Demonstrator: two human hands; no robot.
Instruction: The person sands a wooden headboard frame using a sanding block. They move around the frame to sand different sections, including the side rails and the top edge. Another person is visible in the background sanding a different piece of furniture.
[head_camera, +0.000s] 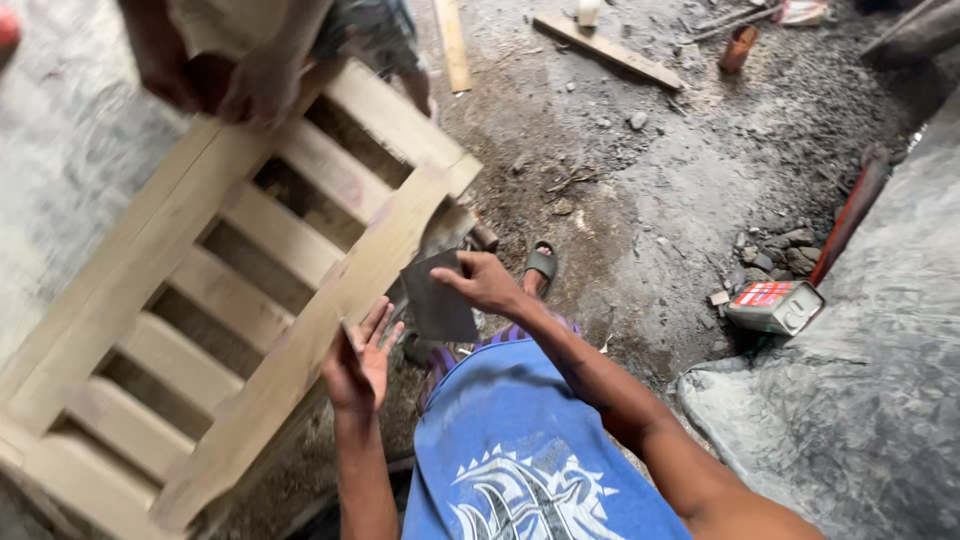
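Across the left half of the view, a pale slatted wooden frame leans tilted over the dirt floor, its top end held by another person's hands. Below it, the wearer's right hand pinches the upper edge of a dark grey sheet of sandpaper between thumb and fingers, just beside the frame's side rail. The left hand is spread open, fingers splayed, holding nothing, its fingertips near the rail. Well apart, a small red-and-white box lies by stones.
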